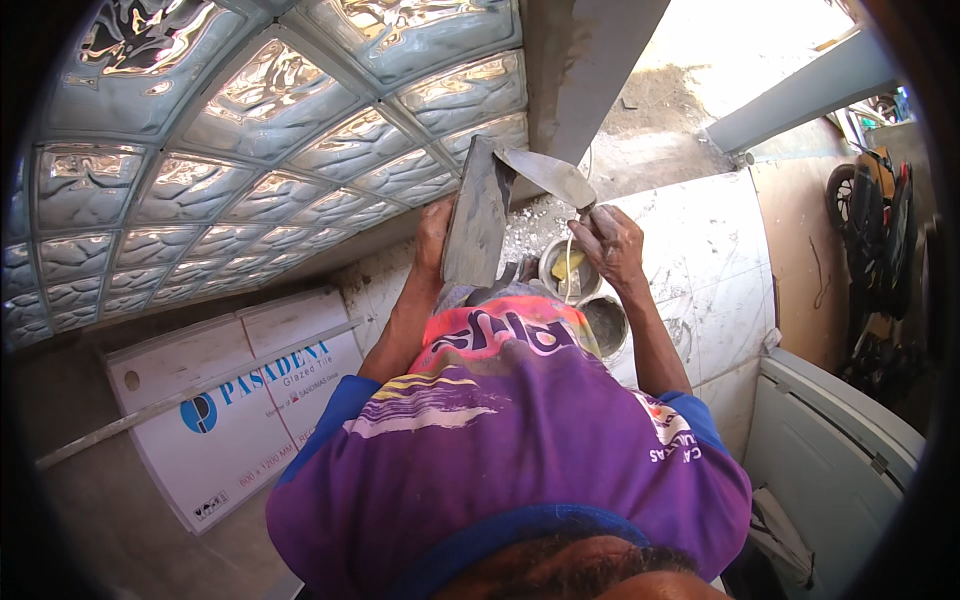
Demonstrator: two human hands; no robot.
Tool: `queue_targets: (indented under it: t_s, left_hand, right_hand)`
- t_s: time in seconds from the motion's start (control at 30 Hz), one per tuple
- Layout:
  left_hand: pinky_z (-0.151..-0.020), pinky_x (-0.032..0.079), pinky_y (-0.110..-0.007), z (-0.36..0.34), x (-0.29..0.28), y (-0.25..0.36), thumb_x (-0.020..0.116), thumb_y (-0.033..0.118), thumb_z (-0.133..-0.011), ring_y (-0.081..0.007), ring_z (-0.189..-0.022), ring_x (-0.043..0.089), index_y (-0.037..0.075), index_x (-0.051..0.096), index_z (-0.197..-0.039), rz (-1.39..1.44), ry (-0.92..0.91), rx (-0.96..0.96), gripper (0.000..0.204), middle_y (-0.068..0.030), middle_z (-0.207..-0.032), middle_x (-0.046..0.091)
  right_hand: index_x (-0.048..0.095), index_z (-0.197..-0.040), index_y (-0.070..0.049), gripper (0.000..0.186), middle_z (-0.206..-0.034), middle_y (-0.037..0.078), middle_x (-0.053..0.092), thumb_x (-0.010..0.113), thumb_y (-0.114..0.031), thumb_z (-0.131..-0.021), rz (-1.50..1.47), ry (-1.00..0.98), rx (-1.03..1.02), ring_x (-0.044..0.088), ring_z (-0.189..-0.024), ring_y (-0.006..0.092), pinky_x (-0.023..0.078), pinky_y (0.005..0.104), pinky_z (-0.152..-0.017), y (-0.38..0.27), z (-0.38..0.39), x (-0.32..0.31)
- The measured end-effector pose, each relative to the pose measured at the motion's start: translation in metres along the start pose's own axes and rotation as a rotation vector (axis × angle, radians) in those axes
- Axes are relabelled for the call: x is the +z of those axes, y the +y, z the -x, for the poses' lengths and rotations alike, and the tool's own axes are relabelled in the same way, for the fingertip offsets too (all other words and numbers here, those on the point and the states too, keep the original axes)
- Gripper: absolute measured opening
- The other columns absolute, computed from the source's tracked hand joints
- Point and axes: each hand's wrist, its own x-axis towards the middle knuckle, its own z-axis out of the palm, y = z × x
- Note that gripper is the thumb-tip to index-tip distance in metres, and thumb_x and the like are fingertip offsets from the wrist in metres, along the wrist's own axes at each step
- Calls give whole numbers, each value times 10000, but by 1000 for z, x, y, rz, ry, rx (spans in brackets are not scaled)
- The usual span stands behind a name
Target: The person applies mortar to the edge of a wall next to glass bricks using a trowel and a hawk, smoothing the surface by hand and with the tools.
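Observation:
My left hand [433, 238] is closed on a flat, grey-smeared board [480, 225], like a plasterer's hawk or float, tilted up close to the glass wall. Its handle is hidden behind it. My right hand [610, 245] is wrapped round the handle of a trowel [550, 178]. The trowel's metal blade points left, its tip meeting the board's upper end. Below my right hand stands a bucket [545, 268] with a yellow sponge [568, 265] in it. Nearer to me is a second bucket [606, 325] with grey contents, partly hidden by my shirt.
A glass-block wall [270, 195] rises on the left. Beneath it lie white tile cartons [270, 420] with a long straight bar [190, 398] across them. White marbled tiles [720, 240] cover the floor at right. A grey panel [830, 430] and a black wheeled object [870, 230] stand farther right.

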Motion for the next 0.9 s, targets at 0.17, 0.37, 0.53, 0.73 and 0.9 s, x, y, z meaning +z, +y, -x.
queue_targets:
  t_s: [0.17, 0.37, 0.53, 0.73, 0.9]
  left_hand:
    - [-695, 509, -318, 13, -4, 12, 350, 251, -936, -181, -764, 625, -26, 591, -1078, 44, -17, -12, 394, -115, -927, 647]
    - [-668, 521, -325, 26, -2, 28, 283, 273, -944, -216, -734, 632, -69, 578, -1062, 367, 37, -132, 467, -153, -887, 648]
    - [-689, 521, -325, 29, -18, 15, 280, 287, -945, -219, -756, 634, -73, 566, -1084, 118, 60, -120, 480, -155, -918, 647]
    - [-680, 516, -298, 27, -25, 6, 319, 273, -947, -179, -764, 626, -26, 591, -1072, 208, 68, -143, 423, -103, -917, 644]
    - [-698, 514, -301, 23, -14, 18, 321, 281, -944, -182, -775, 626, -24, 587, -1080, 329, 57, -185, 427, -105, -931, 643]
  right_hand:
    - [534, -699, -8, 246, -640, 117, 537, 707, -174, -753, -145, 41, 240, 523, -549, 282, 417, 372, -540, 2, -1, 42]
    - [584, -755, -30, 152, -601, 112, 445, 652, -157, -801, -129, 219, 81, 437, -534, 265, 362, 382, -509, 5, -16, 116]
    - [501, -685, -4, 249, -603, 129, 416, 642, -169, -807, -365, 261, 443, 383, -522, 261, 330, 391, -498, -3, -30, 143]
    - [427, -633, 14, 391, -588, 199, 453, 657, -257, -797, -460, 261, 563, 403, -522, 338, 358, 414, -535, 3, -38, 154]
    - [423, -627, 23, 413, -575, 196, 432, 655, -271, -801, -423, 233, 581, 379, -520, 300, 354, 408, -537, -2, -38, 146]
